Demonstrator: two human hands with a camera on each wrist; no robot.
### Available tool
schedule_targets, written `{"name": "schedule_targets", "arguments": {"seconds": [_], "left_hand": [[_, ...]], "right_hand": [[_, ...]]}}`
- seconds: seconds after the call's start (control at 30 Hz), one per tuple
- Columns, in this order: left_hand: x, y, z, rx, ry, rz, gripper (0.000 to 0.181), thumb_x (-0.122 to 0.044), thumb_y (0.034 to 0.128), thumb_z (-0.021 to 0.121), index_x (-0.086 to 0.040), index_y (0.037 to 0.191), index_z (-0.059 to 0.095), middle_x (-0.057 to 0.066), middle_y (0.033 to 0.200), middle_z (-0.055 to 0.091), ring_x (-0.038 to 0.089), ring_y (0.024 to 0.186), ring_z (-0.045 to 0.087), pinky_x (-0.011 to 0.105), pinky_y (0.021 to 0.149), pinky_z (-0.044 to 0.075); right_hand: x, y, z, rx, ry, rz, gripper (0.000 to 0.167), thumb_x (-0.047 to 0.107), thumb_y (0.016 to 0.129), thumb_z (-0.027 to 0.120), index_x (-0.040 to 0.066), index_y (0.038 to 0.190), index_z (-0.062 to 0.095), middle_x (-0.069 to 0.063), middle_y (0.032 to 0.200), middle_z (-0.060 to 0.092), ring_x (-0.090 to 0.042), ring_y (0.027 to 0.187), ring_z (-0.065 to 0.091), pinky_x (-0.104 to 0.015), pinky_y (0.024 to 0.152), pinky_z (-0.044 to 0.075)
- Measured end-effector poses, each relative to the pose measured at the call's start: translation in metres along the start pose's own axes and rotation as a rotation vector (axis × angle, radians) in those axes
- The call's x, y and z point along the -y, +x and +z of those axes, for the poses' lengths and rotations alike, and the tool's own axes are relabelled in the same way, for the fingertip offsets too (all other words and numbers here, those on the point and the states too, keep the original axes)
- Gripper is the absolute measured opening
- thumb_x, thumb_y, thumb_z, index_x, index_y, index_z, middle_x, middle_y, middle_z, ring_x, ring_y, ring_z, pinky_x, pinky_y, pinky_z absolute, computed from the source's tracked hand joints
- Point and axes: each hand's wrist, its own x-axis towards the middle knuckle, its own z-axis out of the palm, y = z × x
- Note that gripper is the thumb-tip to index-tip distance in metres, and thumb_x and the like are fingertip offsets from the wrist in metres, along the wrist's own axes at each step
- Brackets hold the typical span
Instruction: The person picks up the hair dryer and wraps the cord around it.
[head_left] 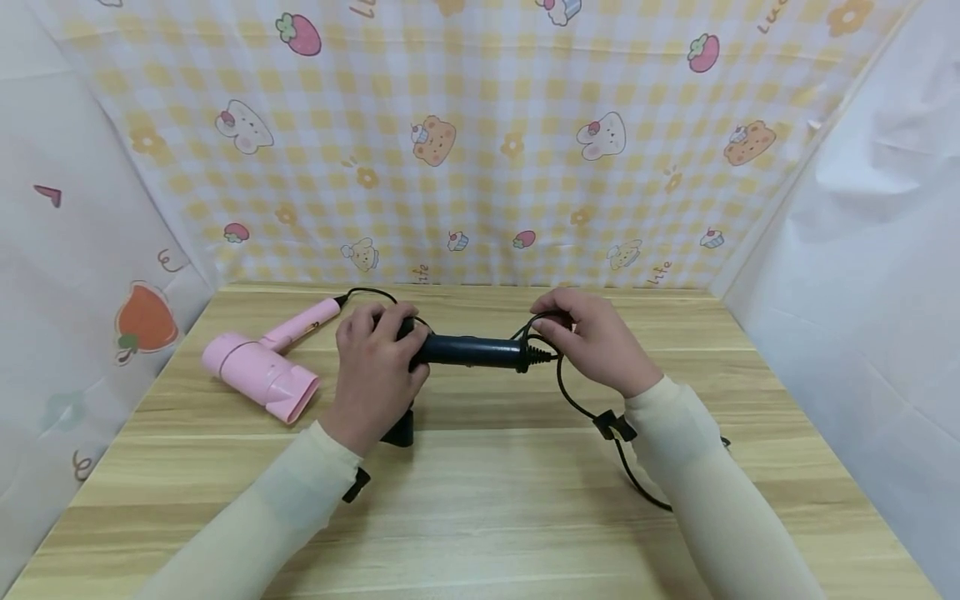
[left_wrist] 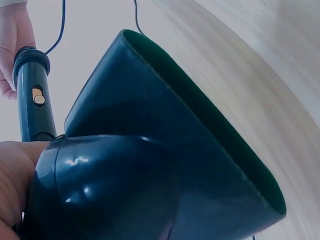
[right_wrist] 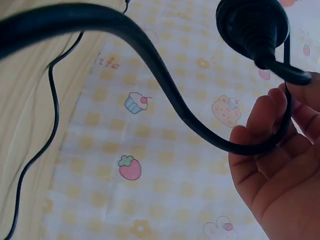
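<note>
A dark navy hair dryer (head_left: 472, 352) is held off to the left by my left hand (head_left: 378, 362), whose fingers curl round its head. Its handle points right. In the left wrist view the wide flat nozzle (left_wrist: 175, 145) fills the middle, and a small switch (left_wrist: 38, 97) shows on the handle. My right hand (head_left: 596, 342) pinches the dryer's black cord (right_wrist: 185, 115) just past the ribbed sleeve (head_left: 538, 356) at the handle's end. In the right wrist view the cord loops across that hand's fingers. My left fingertips are partly hidden behind the dryer's head.
A pink hair dryer (head_left: 258, 379) lies on the wooden table (head_left: 480, 508) at the left, its thin black cord (head_left: 371, 290) running right behind my left hand. A patterned curtain (head_left: 480, 192) hangs at the back edge. White cloth walls (head_left: 862, 250) stand at both sides.
</note>
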Motion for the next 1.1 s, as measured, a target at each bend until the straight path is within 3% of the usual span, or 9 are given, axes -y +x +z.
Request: {"name": "schedule_targets", "arguments": {"seconds": [0.4,0.53,0.7,0.83,1.0,1.1], "left_hand": [[-0.006,0.001,-0.005,-0.014,-0.026,-0.005,0.028,-0.008,0.0724,0.082,-0.007,0.1,0.078,0.014,0.121,0.058,0.042,0.111,0.044,0.063,0.091,0.034],[-0.006,0.002,-0.007,-0.011,-0.022,-0.022,0.029,-0.007,0.0713,0.083,-0.006,0.1,0.078,0.014,0.121,0.058,0.042,0.112,0.044,0.063,0.091,0.033],[-0.005,0.001,-0.007,-0.006,-0.029,-0.038,0.028,-0.007,0.0715,0.083,-0.006,0.099,0.078,0.014,0.122,0.058,0.041,0.112,0.044,0.063,0.091,0.034],[-0.006,0.003,-0.007,-0.003,-0.035,-0.052,0.029,-0.008,0.0721,0.083,-0.005,0.1,0.078,0.015,0.123,0.059,0.042,0.112,0.044,0.064,0.091,0.033],[-0.005,0.005,-0.006,0.009,-0.036,-0.08,0.03,-0.008,0.073,0.083,-0.004,0.103,0.078,0.016,0.124,0.059,0.042,0.113,0.044,0.063,0.09,0.034],[-0.004,0.005,-0.005,0.018,-0.034,-0.095,0.031,-0.008,0.0728,0.083,-0.004,0.103,0.078,0.016,0.125,0.059,0.042,0.113,0.044,0.063,0.09,0.034]], "right_hand": [[-0.017,-0.003,0.011,0.046,0.134,0.17,0.011,0.018,0.099,0.062,0.013,0.106,0.068,-0.002,0.094,0.067,-0.02,0.075,0.058,-0.032,0.066,0.046],[-0.021,-0.004,0.018,0.046,0.198,0.193,0.013,0.02,0.1,0.059,0.012,0.105,0.068,-0.005,0.092,0.068,-0.026,0.077,0.059,-0.031,0.067,0.047],[-0.027,-0.006,0.027,0.053,0.244,0.205,0.017,0.023,0.101,0.056,0.012,0.103,0.069,-0.003,0.094,0.068,-0.022,0.083,0.062,-0.035,0.076,0.049],[-0.029,-0.008,0.033,0.066,0.236,0.21,0.017,0.021,0.102,0.053,0.013,0.104,0.069,-0.002,0.099,0.068,-0.02,0.089,0.061,-0.041,0.082,0.048],[-0.026,-0.01,0.041,0.117,0.243,0.307,0.021,0.018,0.105,0.049,0.013,0.111,0.069,-0.001,0.091,0.071,-0.02,0.085,0.066,-0.042,0.078,0.05],[-0.024,-0.012,0.048,0.151,0.29,0.339,0.023,0.014,0.105,0.046,0.009,0.113,0.067,-0.008,0.091,0.071,-0.022,0.084,0.069,-0.041,0.078,0.053]]}}
